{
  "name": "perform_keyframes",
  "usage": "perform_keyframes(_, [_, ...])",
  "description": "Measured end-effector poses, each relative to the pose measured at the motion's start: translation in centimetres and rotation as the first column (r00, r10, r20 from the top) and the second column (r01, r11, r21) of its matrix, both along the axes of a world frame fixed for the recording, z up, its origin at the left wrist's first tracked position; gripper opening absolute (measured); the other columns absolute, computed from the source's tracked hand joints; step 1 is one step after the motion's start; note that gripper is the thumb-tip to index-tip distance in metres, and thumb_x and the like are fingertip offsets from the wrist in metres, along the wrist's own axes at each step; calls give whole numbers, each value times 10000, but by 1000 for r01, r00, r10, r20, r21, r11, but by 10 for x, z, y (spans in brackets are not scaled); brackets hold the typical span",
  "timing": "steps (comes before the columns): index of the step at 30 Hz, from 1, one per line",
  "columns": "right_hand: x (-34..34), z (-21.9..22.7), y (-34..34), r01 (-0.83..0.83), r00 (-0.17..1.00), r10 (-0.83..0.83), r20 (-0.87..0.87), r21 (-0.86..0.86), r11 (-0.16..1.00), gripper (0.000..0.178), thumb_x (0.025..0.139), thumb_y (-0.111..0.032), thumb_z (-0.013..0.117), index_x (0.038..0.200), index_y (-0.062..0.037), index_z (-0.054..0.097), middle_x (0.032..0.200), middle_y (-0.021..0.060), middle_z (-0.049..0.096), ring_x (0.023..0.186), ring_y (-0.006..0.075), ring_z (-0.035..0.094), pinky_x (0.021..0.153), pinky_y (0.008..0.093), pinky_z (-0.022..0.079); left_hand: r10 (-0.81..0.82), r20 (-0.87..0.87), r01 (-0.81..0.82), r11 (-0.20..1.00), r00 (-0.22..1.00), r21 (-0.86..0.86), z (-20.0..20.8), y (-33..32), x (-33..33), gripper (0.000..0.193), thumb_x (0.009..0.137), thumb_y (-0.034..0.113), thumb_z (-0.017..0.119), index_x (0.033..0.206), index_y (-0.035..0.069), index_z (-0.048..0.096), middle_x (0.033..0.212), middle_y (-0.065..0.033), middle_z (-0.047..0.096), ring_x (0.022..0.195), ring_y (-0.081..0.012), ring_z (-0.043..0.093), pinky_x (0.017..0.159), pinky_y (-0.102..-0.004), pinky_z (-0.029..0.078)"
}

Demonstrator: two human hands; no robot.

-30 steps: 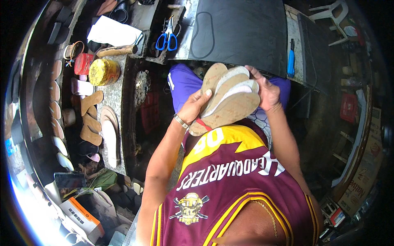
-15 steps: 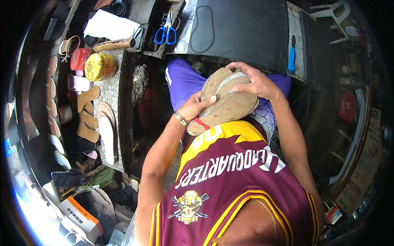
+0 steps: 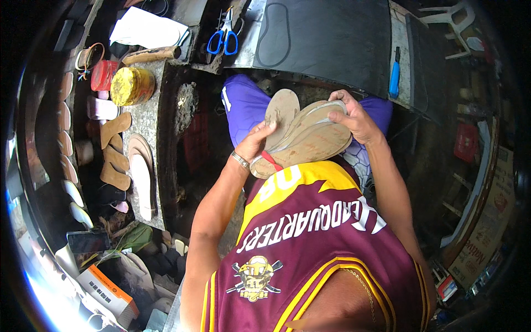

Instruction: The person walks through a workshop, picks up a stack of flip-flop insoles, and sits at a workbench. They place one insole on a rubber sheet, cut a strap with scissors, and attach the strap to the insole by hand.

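A person in a maroon and yellow jersey and purple shorts holds a fanned stack of sole-shaped pieces above the lap, just short of a table. The left hand, a metallic band at its wrist, pinches the narrow end of the stack, its thumb laid over the pieces, beside a red strip. The right hand grips the far, rounded ends, thumb on top and fingers curled at the upper edge. Brown and pale layers alternate in the fan, and one brown piece at the left stands apart from the others at its rounded tip.

On the table lies a black sheet bearing a sole-shaped outline, with a blue-handled cutter just beside its right edge. Blue-handled scissors rest to the left of the sheet. Farther left, a yellow tub stands near a red tub, with brown cut pieces and a pale sole nearer the person. White sheets lie beyond the tubs, and a white plastic chair stands at upper right
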State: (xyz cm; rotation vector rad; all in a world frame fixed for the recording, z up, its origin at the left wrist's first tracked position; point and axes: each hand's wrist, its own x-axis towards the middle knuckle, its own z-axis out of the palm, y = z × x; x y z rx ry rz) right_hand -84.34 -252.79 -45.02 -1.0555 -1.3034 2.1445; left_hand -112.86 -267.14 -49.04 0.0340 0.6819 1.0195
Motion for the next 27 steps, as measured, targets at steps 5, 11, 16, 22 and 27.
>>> perform_keyframes(5, [1,-10,-4,101,992,-108,-64,-99,990,369,947,-93,784,1250,-124,577,1142,-2,642,1092,109,611,973,276,488,113,65,-106,989,991,-103,-1,4,2,556,980,345,686,1419,15,600,1363,-161,682,1230,-322,670,1110,-470,493])
perform_keyframes(11, [-15,-3,17,150,986,-152,-65,-42,988,379,936,-153,812,1241,-117,590,1132,-1,654,1070,118,626,967,287,500,214,174,-204,976,961,-73,10,21,-6,561,949,301,690,1425,18,597,1372,-176,675,1231,-347,666,1112,-500,491])
perform_keyframes(16, [-23,0,30,79,991,-80,-108,-17,997,370,941,-192,815,1228,-115,595,1121,-9,650,1060,117,622,955,294,506,198,46,-199,979,979,35,24,26,-15,562,956,245,688,1449,8,557,1351,-158,680,1211,-319,681,1099,-469,514])
perform_keyframes(22, [-57,-1,-12,-20,999,16,32,104,994,401,911,-110,781,1254,-93,575,1107,-8,590,1067,107,574,974,290,475,-333,-385,349,937,861,-28,40,-21,-51,588,1031,457,668,1380,-14,627,1296,-134,715,1168,-211,696,1045,-385,550])
perform_keyframes(27, [-104,12,-42,-94,986,108,128,-111,989,276,950,-110,747,1192,-68,621,1048,-16,628,987,102,604,932,275,497,-432,-430,424,898,792,-122,44,-82,-76,713,1016,557,657,1383,-53,624,1321,-152,708,1176,-198,690,1040,-344,544])
